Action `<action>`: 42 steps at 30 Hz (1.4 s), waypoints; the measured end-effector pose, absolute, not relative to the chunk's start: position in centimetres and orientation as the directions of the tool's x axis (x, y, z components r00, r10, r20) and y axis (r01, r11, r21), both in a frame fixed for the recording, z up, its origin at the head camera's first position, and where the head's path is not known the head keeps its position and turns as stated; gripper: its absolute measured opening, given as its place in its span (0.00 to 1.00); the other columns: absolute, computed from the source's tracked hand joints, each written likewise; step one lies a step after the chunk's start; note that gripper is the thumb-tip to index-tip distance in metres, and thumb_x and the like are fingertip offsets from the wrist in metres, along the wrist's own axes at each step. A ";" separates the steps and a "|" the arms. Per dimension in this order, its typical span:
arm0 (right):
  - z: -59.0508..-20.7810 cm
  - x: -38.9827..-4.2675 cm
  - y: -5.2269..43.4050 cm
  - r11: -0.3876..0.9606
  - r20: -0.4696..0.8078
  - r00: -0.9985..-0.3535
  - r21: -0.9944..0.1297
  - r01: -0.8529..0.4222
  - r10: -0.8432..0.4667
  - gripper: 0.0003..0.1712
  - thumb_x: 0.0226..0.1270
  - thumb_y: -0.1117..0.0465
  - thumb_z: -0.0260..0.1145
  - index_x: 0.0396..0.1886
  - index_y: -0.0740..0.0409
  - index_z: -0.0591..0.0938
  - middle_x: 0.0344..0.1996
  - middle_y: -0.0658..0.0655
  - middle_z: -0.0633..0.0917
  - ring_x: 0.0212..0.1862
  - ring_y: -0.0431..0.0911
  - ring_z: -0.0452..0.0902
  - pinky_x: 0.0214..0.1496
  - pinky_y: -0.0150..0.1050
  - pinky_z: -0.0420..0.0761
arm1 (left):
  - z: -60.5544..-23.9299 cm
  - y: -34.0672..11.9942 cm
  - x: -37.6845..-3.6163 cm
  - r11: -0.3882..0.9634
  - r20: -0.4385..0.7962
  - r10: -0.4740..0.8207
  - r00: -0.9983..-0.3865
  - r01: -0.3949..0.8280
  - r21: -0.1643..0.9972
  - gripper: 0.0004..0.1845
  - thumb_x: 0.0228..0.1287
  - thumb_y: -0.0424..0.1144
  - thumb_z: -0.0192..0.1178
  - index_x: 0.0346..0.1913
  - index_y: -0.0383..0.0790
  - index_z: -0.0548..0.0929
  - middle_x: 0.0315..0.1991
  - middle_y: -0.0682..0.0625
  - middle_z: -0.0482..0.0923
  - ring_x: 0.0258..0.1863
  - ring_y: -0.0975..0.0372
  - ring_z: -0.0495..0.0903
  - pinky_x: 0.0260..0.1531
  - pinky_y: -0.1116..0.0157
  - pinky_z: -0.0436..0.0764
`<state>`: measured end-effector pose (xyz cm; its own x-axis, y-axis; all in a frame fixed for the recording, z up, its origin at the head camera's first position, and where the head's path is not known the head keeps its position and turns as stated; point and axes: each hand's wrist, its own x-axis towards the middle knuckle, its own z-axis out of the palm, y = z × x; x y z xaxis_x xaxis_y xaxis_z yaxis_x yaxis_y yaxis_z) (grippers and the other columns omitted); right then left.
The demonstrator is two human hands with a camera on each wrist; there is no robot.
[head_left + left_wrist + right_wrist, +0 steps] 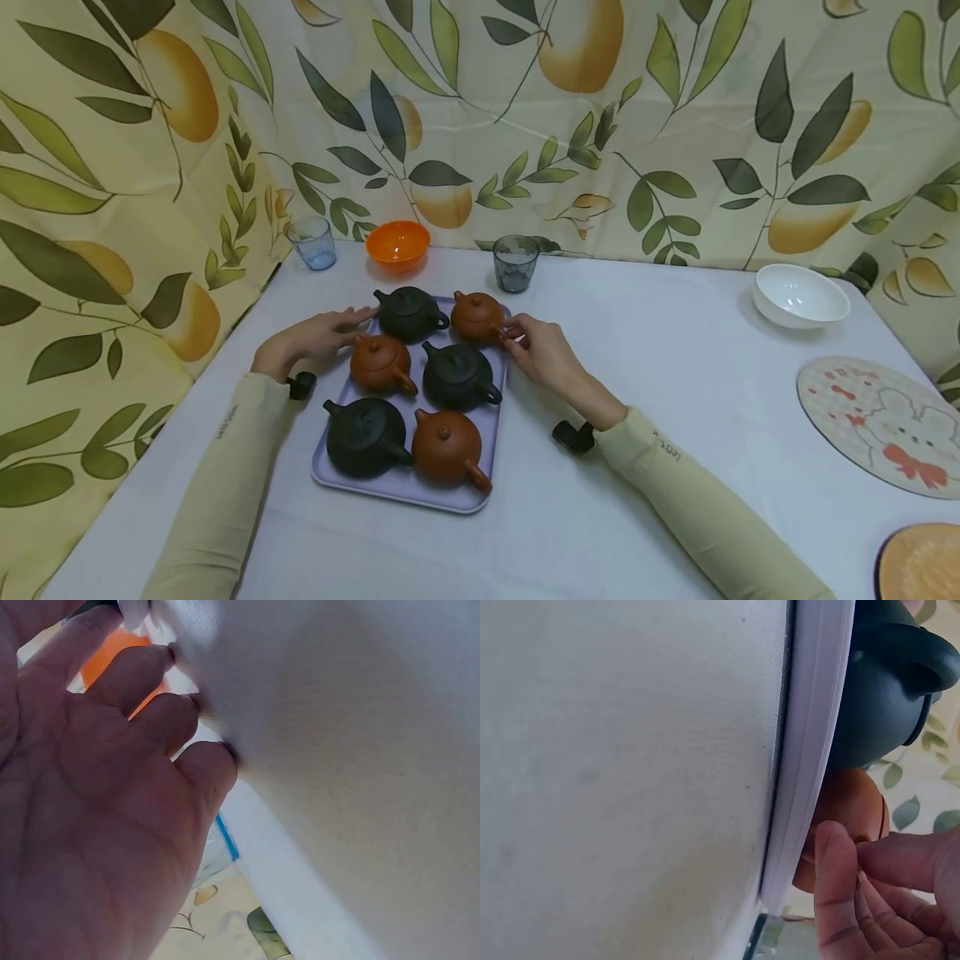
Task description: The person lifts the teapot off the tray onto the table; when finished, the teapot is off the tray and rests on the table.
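A lavender tray (397,493) on the white table holds several small teapots, black and brown, in two columns. My right hand (517,333) pinches the handle of the back right brown teapot (476,315). In the right wrist view my thumb and fingers (832,862) meet at that brown teapot (851,806), beside the tray's edge (810,750) and a black teapot (877,697). My left hand (330,332) lies flat by the tray's left side, fingers straight, tips near the back left black teapot (408,312). The left wrist view shows its fingers (142,675) resting on the cloth.
Along the back stand a blue glass (312,242), an orange bowl (397,244) and a grey glass (515,262). A white bowl (799,295) sits far right, with a round rabbit mat (881,423) and an orange plate (922,562) nearer. Leaf-print cloth walls the table in.
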<state>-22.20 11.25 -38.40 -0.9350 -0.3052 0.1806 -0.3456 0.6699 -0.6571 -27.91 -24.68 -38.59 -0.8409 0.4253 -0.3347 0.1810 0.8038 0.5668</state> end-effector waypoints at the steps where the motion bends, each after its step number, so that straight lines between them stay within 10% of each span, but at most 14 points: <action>1: -38.4 -22.2 11.3 0.664 0.171 -0.937 -0.667 -0.337 -0.304 0.15 0.67 0.69 0.61 0.52 0.70 0.79 0.41 0.65 0.87 0.36 0.51 0.86 0.36 0.39 0.83 | -38.6 -24.7 -27.9 0.802 -0.335 0.426 -0.840 0.180 0.569 0.30 0.76 0.46 0.47 0.77 0.53 0.55 0.77 0.35 0.46 0.77 0.41 0.41 0.73 0.40 0.42; 42: -37.3 -21.2 16.8 0.710 0.070 -0.997 -0.701 -0.064 -0.021 0.08 0.72 0.62 0.58 0.42 0.64 0.78 0.39 0.64 0.86 0.27 0.44 0.82 0.29 0.34 0.73 | -39.0 -24.7 -27.6 0.813 -0.348 0.407 -0.844 0.160 0.560 0.29 0.77 0.49 0.45 0.77 0.57 0.55 0.77 0.35 0.44 0.77 0.41 0.41 0.71 0.37 0.41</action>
